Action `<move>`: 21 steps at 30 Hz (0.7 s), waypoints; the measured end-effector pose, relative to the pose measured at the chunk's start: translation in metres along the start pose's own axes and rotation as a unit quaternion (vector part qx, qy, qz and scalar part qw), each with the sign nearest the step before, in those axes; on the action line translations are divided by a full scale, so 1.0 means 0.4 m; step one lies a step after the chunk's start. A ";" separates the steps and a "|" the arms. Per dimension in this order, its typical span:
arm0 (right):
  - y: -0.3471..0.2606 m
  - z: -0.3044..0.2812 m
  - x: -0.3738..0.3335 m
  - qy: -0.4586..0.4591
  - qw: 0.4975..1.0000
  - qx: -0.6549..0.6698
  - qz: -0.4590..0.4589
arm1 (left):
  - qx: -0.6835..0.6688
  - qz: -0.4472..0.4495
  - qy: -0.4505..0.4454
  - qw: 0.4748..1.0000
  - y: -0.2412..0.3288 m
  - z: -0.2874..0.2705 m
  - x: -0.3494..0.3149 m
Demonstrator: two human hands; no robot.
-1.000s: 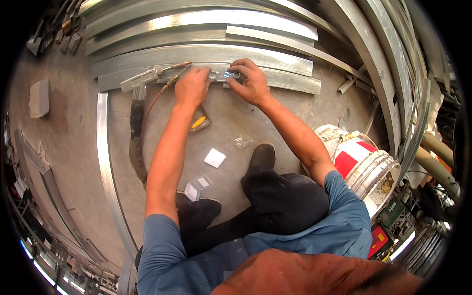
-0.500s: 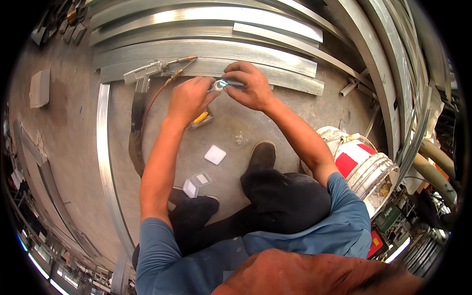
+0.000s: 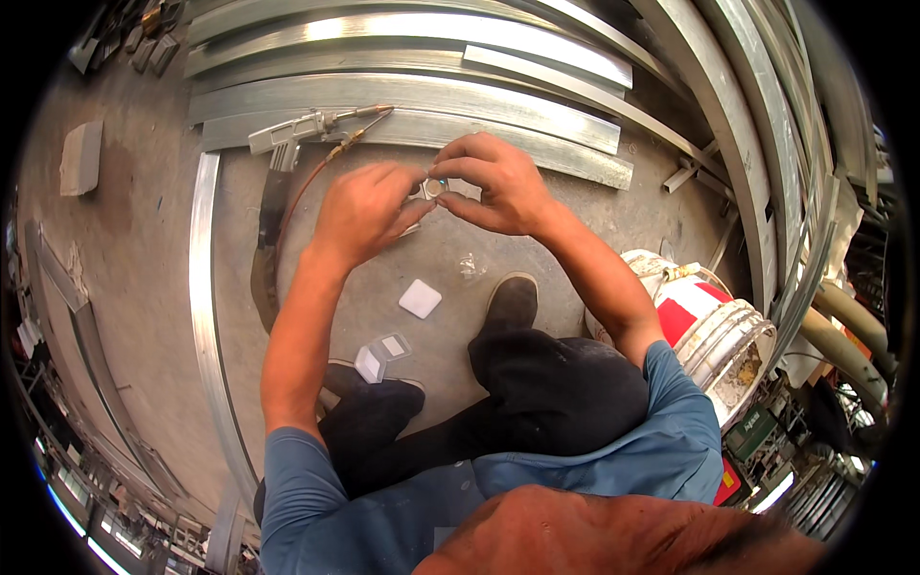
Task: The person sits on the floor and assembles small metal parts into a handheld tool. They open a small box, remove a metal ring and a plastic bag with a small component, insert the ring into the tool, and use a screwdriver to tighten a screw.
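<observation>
My left hand (image 3: 369, 213) and my right hand (image 3: 498, 184) meet over the floor, beside the metal beams. Thumbs and fingers of both pinch opposite sides of a small ring-shaped piece (image 3: 436, 189) with a pale, shiny round centre and a hint of blue at its upper edge. Fingertips cover part of its rim. Below the hands lie a crumpled bit of clear plastic (image 3: 468, 265) and a white rounded-square pad (image 3: 420, 298). By my left shoe, a small clear hinged case (image 3: 383, 357) lies opened out.
A welding gun (image 3: 292, 131) with a hose and red cable rests against long metal beams (image 3: 402, 96). A single metal bar (image 3: 204, 278) runs along the left. White and red buckets (image 3: 704, 326) stand by my right knee. A pale block (image 3: 81, 158) is far left.
Both hands have shifted slightly nearer to me, and the ring-shaped piece now shows its round face. My left hand now hides the yellow-handled thing seen beneath it before.
</observation>
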State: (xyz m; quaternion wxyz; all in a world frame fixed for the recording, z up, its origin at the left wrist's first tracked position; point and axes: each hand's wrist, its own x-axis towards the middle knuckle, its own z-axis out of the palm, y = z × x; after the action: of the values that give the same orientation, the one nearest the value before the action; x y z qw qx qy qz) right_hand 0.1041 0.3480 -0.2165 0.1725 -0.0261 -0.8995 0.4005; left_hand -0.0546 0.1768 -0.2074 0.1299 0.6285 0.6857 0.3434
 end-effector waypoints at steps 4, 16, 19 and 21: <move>-0.020 -0.015 0.008 -0.004 1.000 0.010 -0.018 | -0.001 0.001 0.009 1.000 0.027 -0.023 -0.001; -0.060 -0.053 0.021 -0.014 0.997 0.056 -0.043 | -0.034 0.010 0.028 0.999 0.074 -0.071 0.005; -0.062 -0.054 0.020 -0.013 0.997 0.061 -0.049 | -0.036 0.010 0.026 0.999 0.079 -0.076 0.004; -0.063 -0.057 0.020 -0.016 0.997 0.062 -0.049 | -0.043 0.010 0.026 0.999 0.082 -0.078 0.006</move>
State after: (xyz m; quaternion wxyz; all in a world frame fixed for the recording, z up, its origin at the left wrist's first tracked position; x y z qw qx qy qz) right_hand 0.1065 0.3487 -0.1814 0.1788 0.0356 -0.8757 0.4470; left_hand -0.0485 0.1686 -0.1632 0.1353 0.6198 0.6673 0.3901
